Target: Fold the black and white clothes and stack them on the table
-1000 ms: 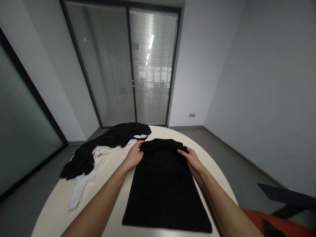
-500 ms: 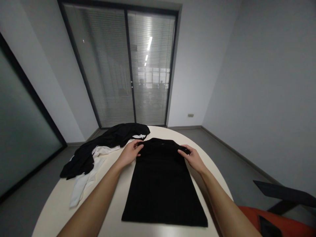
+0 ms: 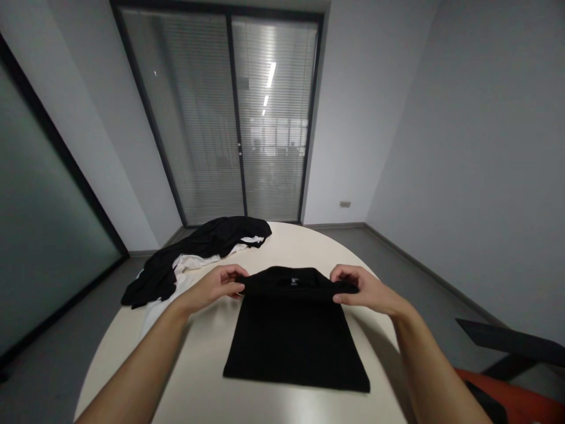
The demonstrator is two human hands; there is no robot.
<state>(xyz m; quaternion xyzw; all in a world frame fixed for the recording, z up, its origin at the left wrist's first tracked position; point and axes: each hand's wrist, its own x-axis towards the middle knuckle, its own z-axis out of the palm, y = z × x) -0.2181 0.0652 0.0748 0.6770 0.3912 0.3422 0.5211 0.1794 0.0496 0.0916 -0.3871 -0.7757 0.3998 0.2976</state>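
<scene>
A black shirt lies on the white round table, its lower part flat and its hem toward me. Its collar end is raised and bent over toward me, with a small pale label showing at the neck. My left hand pinches the left corner of that raised end between thumb and fingers. At the opposite corner my right hand grips the cloth the same way. Both hands are a little above the table.
A heap of black clothing and white clothing lies at the table's left rear. An orange chair with a black armrest stands at the right. Glass doors with blinds are behind.
Both hands have brought the shirt's collar end up and toward me, so it now folds over the flat part. My hands are farther apart, and the view has shifted slightly.
</scene>
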